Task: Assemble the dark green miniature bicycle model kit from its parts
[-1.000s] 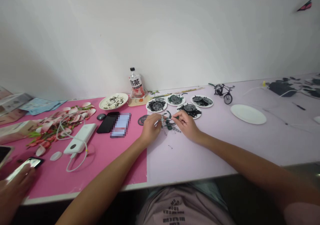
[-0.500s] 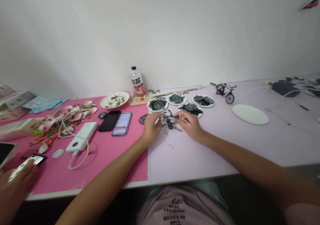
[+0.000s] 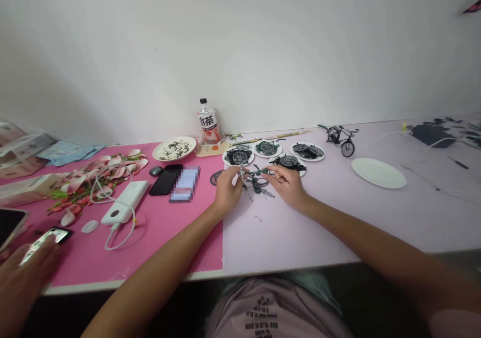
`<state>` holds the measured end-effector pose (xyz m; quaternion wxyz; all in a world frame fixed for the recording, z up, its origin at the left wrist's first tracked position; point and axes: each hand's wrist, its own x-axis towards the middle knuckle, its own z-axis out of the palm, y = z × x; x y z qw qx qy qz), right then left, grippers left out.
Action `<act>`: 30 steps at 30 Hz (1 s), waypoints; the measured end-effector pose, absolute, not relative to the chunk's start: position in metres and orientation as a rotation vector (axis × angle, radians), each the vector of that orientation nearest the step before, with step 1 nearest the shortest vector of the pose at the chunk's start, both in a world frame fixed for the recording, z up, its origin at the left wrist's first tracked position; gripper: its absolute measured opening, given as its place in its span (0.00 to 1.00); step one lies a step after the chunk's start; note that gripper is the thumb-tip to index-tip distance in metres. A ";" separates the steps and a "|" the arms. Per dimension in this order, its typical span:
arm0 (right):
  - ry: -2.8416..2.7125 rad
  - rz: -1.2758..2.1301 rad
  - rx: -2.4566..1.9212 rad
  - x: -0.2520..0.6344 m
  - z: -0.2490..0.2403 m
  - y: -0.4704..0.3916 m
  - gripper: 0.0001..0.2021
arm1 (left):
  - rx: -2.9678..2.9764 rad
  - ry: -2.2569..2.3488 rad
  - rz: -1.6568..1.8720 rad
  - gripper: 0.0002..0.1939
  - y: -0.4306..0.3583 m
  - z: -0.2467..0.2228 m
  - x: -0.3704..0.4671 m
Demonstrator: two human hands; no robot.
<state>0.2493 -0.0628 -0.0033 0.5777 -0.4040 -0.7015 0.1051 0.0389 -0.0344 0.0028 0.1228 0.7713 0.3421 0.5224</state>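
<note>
Between my hands is a small dark green model bicycle frame (image 3: 259, 181), held just above the lilac part of the table. My left hand (image 3: 228, 190) pinches its left end, where a silvery grey piece shows. My right hand (image 3: 287, 183) has its thumb and forefinger closed on the green part at the other end. Plates of dark parts stand just behind, one with black wheels (image 3: 238, 155), another with green parts (image 3: 267, 148). A loose dark wheel (image 3: 215, 178) lies beside my left hand. One tiny pin (image 3: 258, 218) rests nearer the front edge.
An assembled model bicycle (image 3: 341, 140) stands behind right, near a bare white plate (image 3: 379, 173). Phones (image 3: 165, 180), a power bank (image 3: 125, 202) with cable, artificial petals (image 3: 112, 172) and a bottle (image 3: 209, 122) are leftward. Another person's hand (image 3: 35, 260) touches a phone far left.
The view has shifted slightly. My hands keep their grip on the green frame, and the silvery piece at my left fingers has tilted a little.
</note>
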 end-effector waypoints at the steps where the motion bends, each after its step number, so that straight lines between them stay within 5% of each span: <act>1: -1.640 0.251 -0.954 0.250 -0.003 -0.063 0.15 | 2.240 0.999 1.525 0.07 -0.035 0.003 0.039; 30: -1.610 0.739 -1.031 0.245 -0.006 -0.065 0.18 | 1.600 0.773 1.202 0.23 -0.033 -0.004 0.044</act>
